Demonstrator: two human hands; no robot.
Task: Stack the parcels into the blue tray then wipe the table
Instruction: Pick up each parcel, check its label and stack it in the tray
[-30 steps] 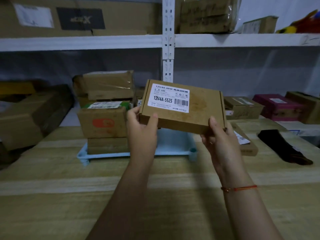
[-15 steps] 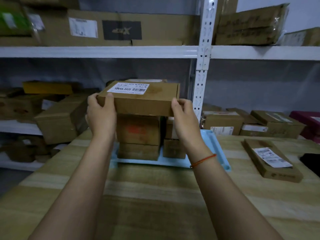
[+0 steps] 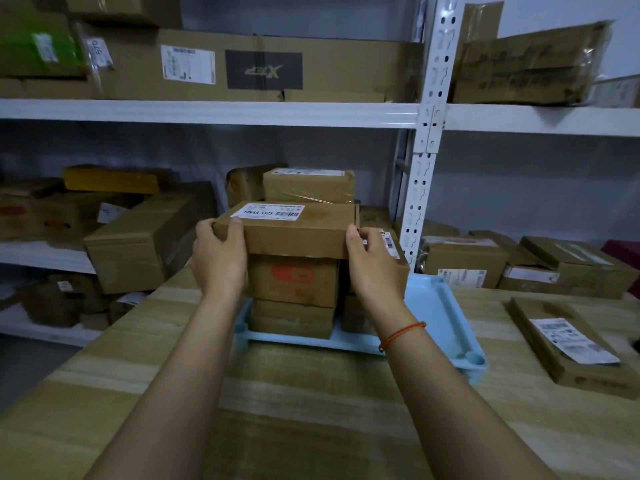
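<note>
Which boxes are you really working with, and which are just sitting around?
Part of the job:
- flat brown cardboard parcel with white label, gripped by left hand and right hand
- stacked brown parcels
- light blue plastic tray
- flat labelled parcel on the wooden table

Just lying about:
- long brown carton on the upper shelf
- yellow box

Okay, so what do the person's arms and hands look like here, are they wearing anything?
Both forearms are bare, with no sleeves or gloves in view. The left hand wears nothing that shows. The right hand has a thin orange-red string bracelet around its wrist. No rings or watch show.
</note>
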